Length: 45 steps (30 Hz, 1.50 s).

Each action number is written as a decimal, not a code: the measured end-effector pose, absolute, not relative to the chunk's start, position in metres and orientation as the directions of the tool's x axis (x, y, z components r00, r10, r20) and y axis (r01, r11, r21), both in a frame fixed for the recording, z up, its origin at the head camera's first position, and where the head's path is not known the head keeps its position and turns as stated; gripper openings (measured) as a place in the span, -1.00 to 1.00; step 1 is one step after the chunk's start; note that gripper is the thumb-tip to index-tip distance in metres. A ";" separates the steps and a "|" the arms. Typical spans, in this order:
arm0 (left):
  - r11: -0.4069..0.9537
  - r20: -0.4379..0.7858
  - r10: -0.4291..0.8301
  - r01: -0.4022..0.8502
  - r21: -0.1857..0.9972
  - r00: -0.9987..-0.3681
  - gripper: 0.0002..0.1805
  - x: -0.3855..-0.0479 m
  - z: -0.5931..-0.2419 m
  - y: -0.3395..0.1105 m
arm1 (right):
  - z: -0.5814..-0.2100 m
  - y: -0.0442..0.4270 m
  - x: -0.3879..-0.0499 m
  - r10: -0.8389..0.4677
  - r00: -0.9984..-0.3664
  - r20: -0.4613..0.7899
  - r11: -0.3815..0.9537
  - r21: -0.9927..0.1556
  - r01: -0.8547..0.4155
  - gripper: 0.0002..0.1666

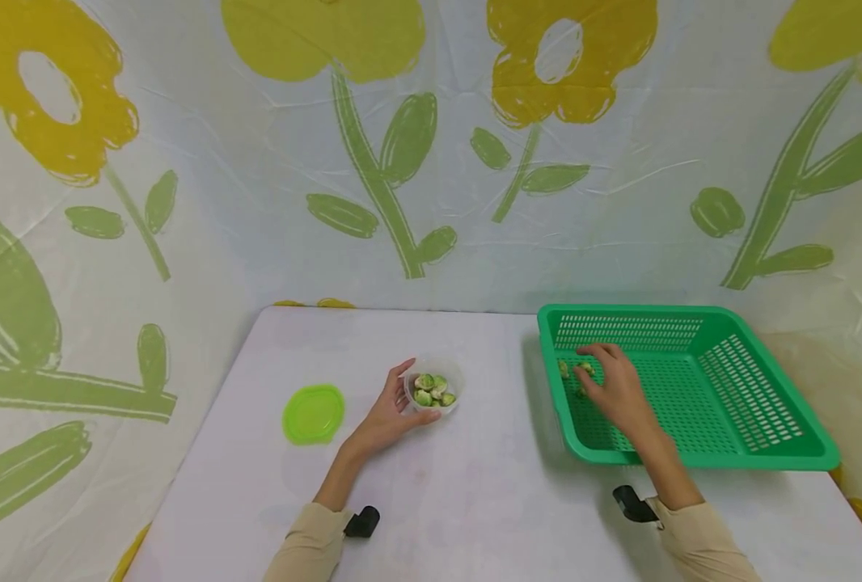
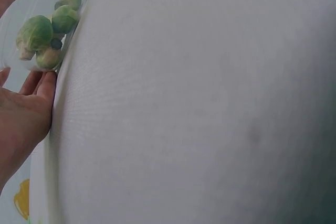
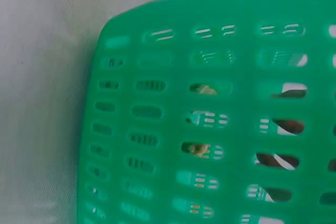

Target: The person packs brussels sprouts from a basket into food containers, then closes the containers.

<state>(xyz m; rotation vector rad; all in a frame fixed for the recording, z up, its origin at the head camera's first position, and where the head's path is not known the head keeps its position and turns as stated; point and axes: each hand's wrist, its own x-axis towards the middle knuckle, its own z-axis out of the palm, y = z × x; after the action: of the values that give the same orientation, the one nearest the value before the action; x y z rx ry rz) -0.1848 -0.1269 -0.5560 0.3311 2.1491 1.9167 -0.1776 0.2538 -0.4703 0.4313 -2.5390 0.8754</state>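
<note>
My left hand (image 1: 386, 420) curves around the near left side of a clear plastic container (image 1: 458, 373), fingers on one side and thumb at the front. Several green Brussels sprouts (image 1: 431, 390) lie in it; the left wrist view shows these sprouts (image 2: 37, 32) through the clear wall. Inside the left part of a green plastic basket (image 1: 780, 428), my right hand (image 1: 620, 396) reaches down with thumb and fingers apart. A Brussels sprout (image 1: 587, 368) lies between them, and another sprout (image 1: 564, 369) sits by the basket's left wall. The basket wall (image 3: 173, 93) mostly hides this hand in the right wrist view.
A bright green lid (image 1: 314, 415) lies flat on the white table (image 1: 467, 501), left of the container. Behind the table hangs a flower-print sheet (image 1: 271, 186). The basket stands at the table's right side, its raised rim around the right hand.
</note>
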 end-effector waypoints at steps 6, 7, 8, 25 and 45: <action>0.108 -0.031 0.334 0.006 0.994 -0.942 0.17 -0.184 -0.553 -0.127 | -0.471 0.260 -0.178 -0.175 -0.900 0.400 0.778 -0.503 -0.375 -0.70; 0.110 -0.031 0.336 0.007 0.994 -0.941 0.17 -0.185 -0.553 -0.127 | -0.471 0.261 -0.178 -0.177 -0.907 0.381 0.782 -0.505 -0.365 -0.70; 0.113 -0.030 0.336 0.008 0.994 -0.941 0.17 -0.185 -0.553 -0.127 | -0.472 0.262 -0.178 -0.180 -0.914 0.362 0.786 -0.505 -0.355 -0.69; 0.114 -0.024 0.333 0.015 0.993 -0.943 0.15 -0.186 -0.555 -0.127 | -0.473 0.271 -0.179 -0.300 -0.943 0.142 0.816 -0.474 -0.331 -0.68; 0.119 -0.031 0.322 0.008 0.993 -0.946 0.16 -0.184 -0.554 -0.126 | -0.478 0.271 -0.185 -0.402 -0.912 0.087 0.786 -0.479 -0.392 -0.82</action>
<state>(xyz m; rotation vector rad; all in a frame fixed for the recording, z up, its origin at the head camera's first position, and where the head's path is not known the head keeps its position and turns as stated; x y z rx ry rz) -0.1845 -0.1262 -0.5543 0.3257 2.1577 1.9114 -0.1849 0.2709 -0.4776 0.6637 -2.9866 0.7937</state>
